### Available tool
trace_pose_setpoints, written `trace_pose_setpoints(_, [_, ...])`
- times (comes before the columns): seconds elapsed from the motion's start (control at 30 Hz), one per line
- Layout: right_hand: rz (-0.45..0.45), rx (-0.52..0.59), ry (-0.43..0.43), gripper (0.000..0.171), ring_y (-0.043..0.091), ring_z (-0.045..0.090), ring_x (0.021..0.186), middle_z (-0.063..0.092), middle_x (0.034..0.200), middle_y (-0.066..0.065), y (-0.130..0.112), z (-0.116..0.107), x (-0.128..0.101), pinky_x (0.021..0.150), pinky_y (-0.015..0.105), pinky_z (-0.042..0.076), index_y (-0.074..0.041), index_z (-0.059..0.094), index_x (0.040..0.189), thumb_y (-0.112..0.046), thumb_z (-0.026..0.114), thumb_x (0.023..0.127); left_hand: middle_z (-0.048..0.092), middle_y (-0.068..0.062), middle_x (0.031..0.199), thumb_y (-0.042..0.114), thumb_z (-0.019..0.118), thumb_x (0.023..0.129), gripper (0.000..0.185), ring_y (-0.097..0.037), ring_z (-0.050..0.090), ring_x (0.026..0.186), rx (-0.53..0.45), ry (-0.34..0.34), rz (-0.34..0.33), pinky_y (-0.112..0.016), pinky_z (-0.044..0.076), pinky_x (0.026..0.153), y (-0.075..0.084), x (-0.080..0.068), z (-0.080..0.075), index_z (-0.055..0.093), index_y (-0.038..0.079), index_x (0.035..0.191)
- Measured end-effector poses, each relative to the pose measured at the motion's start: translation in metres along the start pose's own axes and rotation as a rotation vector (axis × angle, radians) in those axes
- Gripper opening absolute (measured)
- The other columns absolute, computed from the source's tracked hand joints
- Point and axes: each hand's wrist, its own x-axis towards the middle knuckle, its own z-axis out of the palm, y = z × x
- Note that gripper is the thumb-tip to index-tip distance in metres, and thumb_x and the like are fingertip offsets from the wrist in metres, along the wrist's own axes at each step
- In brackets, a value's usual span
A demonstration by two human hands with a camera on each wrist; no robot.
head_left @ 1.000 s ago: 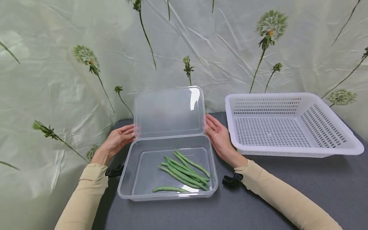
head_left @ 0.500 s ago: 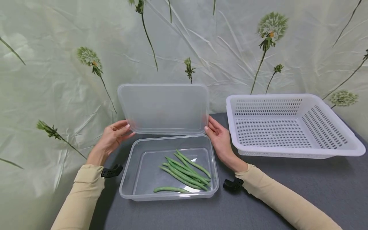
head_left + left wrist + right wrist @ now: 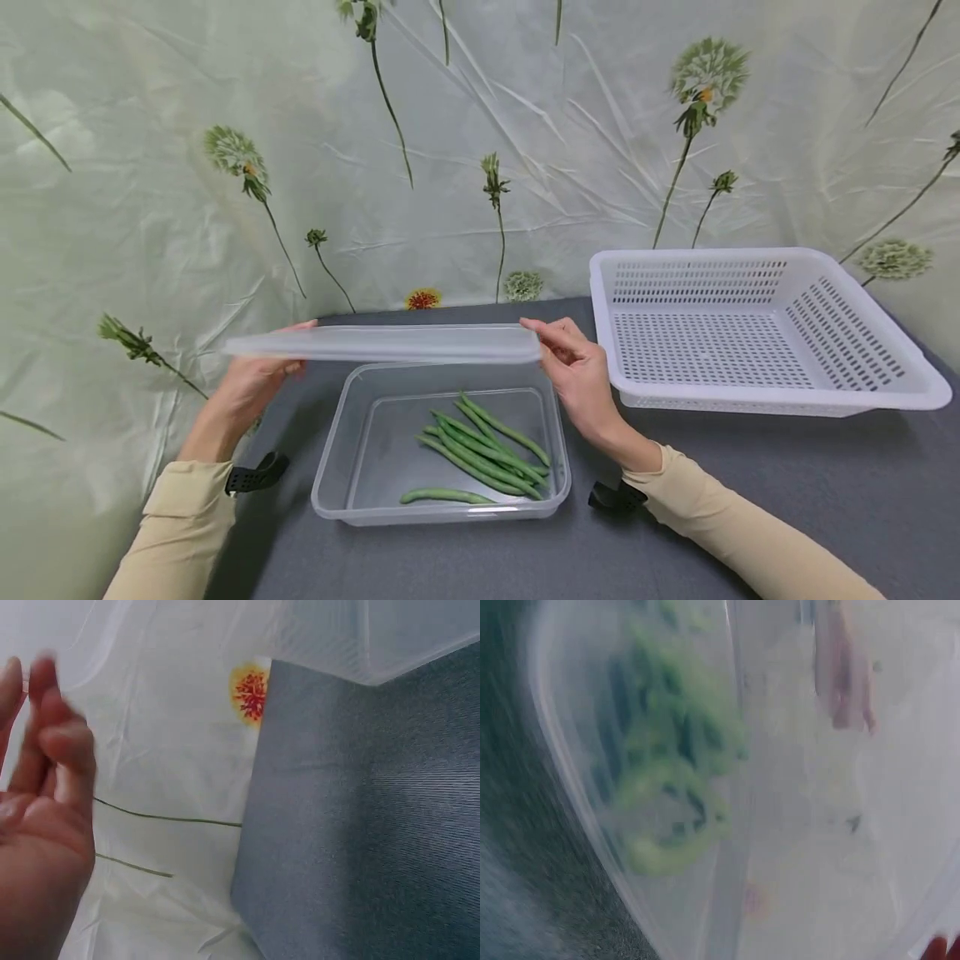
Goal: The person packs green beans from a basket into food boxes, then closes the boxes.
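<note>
A clear plastic lid (image 3: 420,343) is seen nearly edge-on above the back of a clear plastic box (image 3: 341,437). Several green beans (image 3: 483,454) lie in the box, most bunched toward its right side. My right hand (image 3: 581,379) pinches the lid's right end between thumb and fingers; only its fingertips (image 3: 937,949) show in the right wrist view. Partly hidden by the lid's left part, my left hand (image 3: 243,396) is behind it with fingers loosely extended. In the left wrist view, these fingers (image 3: 71,746) stand beside the lid's corner (image 3: 82,645).
A white perforated plastic basket (image 3: 757,398) stands to the right of the box on the dark grey tablecloth (image 3: 450,562). Behind hangs a pale sheet (image 3: 420,208) printed with flowers. A black wrist strap (image 3: 258,473) shows at the left cuff, another (image 3: 617,497) at the right.
The lid has tipped from upright to nearly flat and shifted left. My left hand has moved left and down; my right hand has turned, with its fingers now over the lid's end.
</note>
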Motion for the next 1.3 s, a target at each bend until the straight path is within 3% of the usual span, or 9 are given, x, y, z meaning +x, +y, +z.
trace_pose_setpoints(0.17, [0.093,-0.039,-0.121,0.028,0.022,0.051,0.065,0.061,0.084,0.01,-0.02,-0.005,-0.014,0.058,0.03,0.043,-0.001,0.066,0.124,-0.001,0.06,0.097,0.071,-0.006,0.113,-0.009,0.044,0.101,0.04,-0.016,0.07,0.092,-0.087,-0.04,-0.126,-0.026,0.056,0.07,0.006,-0.016,0.001,0.067,0.01,0.127])
trace_pose_setpoints(0.33, [0.226,-0.038,-0.24,0.03,0.023,0.056,0.061,0.064,0.092,0.013,-0.03,-0.014,-0.022,0.062,0.033,0.051,0.0,0.063,0.128,-0.001,0.052,0.1,0.069,-0.01,0.118,-0.006,0.028,0.106,0.044,-0.02,0.07,0.098,-0.192,-0.146,-0.207,-0.03,0.056,0.076,-0.001,-0.03,0.0,0.06,0.007,0.133])
trace_pose_setpoints(0.43, [0.302,-0.105,-0.286,0.036,0.022,0.055,0.057,0.064,0.092,0.015,-0.032,-0.021,-0.026,0.058,0.034,0.05,-0.005,0.057,0.136,-0.007,0.057,0.1,0.069,-0.008,0.116,-0.004,0.035,0.105,0.039,-0.018,0.07,0.09,-0.051,-0.165,-0.258,-0.03,0.057,0.07,-0.008,-0.036,0.003,0.055,0.01,0.135])
trace_pose_setpoints(0.57, [0.369,-0.271,-0.308,0.061,0.019,0.055,0.058,0.066,0.106,0.013,-0.032,-0.028,-0.029,0.054,0.031,0.047,-0.009,0.04,0.149,-0.014,0.067,0.095,0.067,-0.005,0.114,-0.001,0.054,0.099,0.042,-0.017,0.066,0.073,0.208,-0.098,-0.297,-0.032,0.056,0.06,-0.013,-0.041,0.015,0.047,0.01,0.139])
trace_pose_setpoints(0.83, [0.259,-0.616,-0.313,0.06,0.014,0.053,0.068,0.056,0.094,0.005,-0.03,-0.025,-0.031,0.061,0.026,0.046,-0.002,0.048,0.143,-0.016,0.071,0.089,0.07,-0.015,0.091,0.013,0.066,0.095,0.046,-0.018,0.066,0.07,0.64,0.049,-0.261,-0.036,0.055,0.064,-0.017,-0.044,0.038,0.053,0.003,0.138])
trace_pose_setpoints(0.9, [0.248,-0.657,-0.327,0.059,0.013,0.054,0.074,0.059,0.113,0.007,-0.03,-0.025,-0.032,0.062,0.026,0.046,-0.002,0.048,0.143,-0.016,0.07,0.09,0.07,-0.014,0.102,0.016,0.065,0.096,0.045,-0.014,0.066,0.079,0.689,0.061,-0.248,-0.033,0.054,0.067,-0.02,-0.046,0.04,0.054,0.006,0.138])
trace_pose_setpoints(1.03, [0.257,-0.715,-0.36,0.061,0.012,0.054,0.074,0.06,0.116,0.005,-0.027,-0.029,-0.032,0.062,0.026,0.046,-0.004,0.044,0.146,-0.018,0.068,0.092,0.057,-0.014,0.131,0.02,0.066,0.097,0.045,-0.009,0.064,0.092,0.73,0.047,-0.212,-0.03,0.052,0.071,-0.022,-0.052,0.043,0.054,0.009,0.139])
trace_pose_setpoints(1.13, [0.266,-0.709,-0.379,0.063,0.012,0.052,0.066,0.058,0.093,-0.001,-0.027,-0.031,-0.032,0.059,0.026,0.045,-0.007,0.04,0.149,-0.02,0.066,0.093,0.05,-0.013,0.14,0.021,0.067,0.096,0.048,-0.009,0.064,0.098,0.718,0.031,-0.215,-0.03,0.053,0.075,-0.02,-0.054,0.044,0.053,0.009,0.141])
trace_pose_setpoints(1.3, [0.29,-0.654,-0.407,0.061,0.01,0.05,0.062,0.058,0.091,0.0,-0.029,-0.032,-0.033,0.057,0.026,0.044,-0.003,0.037,0.15,-0.02,0.063,0.097,0.051,-0.017,0.141,0.024,0.067,0.095,0.055,-0.009,0.064,0.104,0.678,0.014,-0.285,-0.032,0.054,0.078,-0.015,-0.059,0.048,0.048,0.012,0.146])
